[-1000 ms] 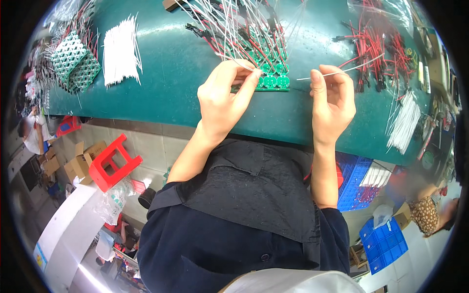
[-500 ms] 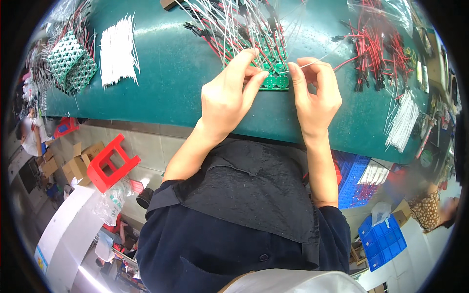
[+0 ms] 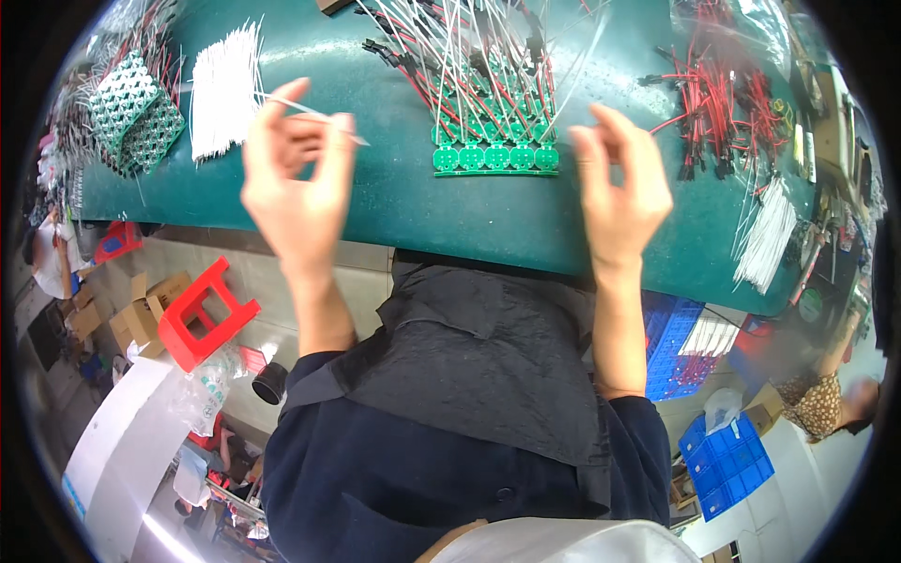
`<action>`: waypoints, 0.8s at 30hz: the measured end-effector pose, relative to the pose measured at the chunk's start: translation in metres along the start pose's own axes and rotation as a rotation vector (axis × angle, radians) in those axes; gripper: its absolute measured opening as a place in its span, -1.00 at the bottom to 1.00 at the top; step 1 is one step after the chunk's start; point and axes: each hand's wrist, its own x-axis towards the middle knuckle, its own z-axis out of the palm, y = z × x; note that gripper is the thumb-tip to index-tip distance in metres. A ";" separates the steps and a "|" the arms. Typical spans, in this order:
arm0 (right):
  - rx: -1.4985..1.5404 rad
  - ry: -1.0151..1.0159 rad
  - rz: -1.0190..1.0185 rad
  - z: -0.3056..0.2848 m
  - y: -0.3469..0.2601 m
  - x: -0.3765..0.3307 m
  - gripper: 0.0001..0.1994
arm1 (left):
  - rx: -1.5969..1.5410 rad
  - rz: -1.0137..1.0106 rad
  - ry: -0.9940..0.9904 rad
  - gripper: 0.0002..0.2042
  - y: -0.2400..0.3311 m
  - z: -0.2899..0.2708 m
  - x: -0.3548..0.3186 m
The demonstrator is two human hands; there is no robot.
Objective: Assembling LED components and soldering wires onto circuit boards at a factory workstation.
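My left hand (image 3: pixel 298 183) is raised over the table, beside a flat bundle of thin white wires (image 3: pixel 225 94). One white wire (image 3: pixel 314 113) is pinched in its fingers and sticks out past the thumb. My right hand (image 3: pixel 621 188) hovers just right of a green circuit board panel (image 3: pixel 497 159), its thumb and fingers apart with nothing visible between them. Round sections line the panel's near edge. Behind them, many white wires and red-and-black leads (image 3: pixel 427 89) with black connectors rise from the panel.
Red leads (image 3: pixel 723 103) and a second white wire bundle (image 3: pixel 765 235) lie on the right of the green table (image 3: pixel 394 206). Wired boards (image 3: pixel 136 113) are stacked far left. Below stand a red stool (image 3: pixel 202 319) and blue crates (image 3: pixel 723 464). Other people are around the edges.
My left hand has moved left from the panel to near the white wire bundle and now pinches a wire. My right hand has shifted slightly right and down, uncovering the panel's near row.
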 end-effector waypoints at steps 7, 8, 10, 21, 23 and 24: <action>-0.614 -0.235 0.378 -0.042 0.033 0.024 -0.61 | 0.591 -0.130 -0.036 -0.63 -0.042 -0.052 0.031; -0.747 -0.251 0.272 -0.038 0.038 0.019 -0.61 | 0.627 -0.068 0.027 -0.66 -0.036 -0.048 0.028; -0.802 -0.250 0.082 -0.036 0.044 0.009 -0.66 | 0.360 0.095 -0.099 -0.75 -0.011 -0.035 0.011; 0.168 -0.257 0.635 -0.071 0.008 -0.035 -0.94 | 0.213 0.584 -0.423 -0.83 -0.004 0.041 -0.032; 0.478 -0.241 0.638 -0.068 -0.012 -0.039 -0.93 | -0.140 0.220 -0.514 -0.82 0.013 0.042 -0.041; 0.464 -0.259 0.550 -0.063 -0.017 -0.044 -0.92 | -0.235 0.146 -0.601 -0.79 0.026 0.042 -0.042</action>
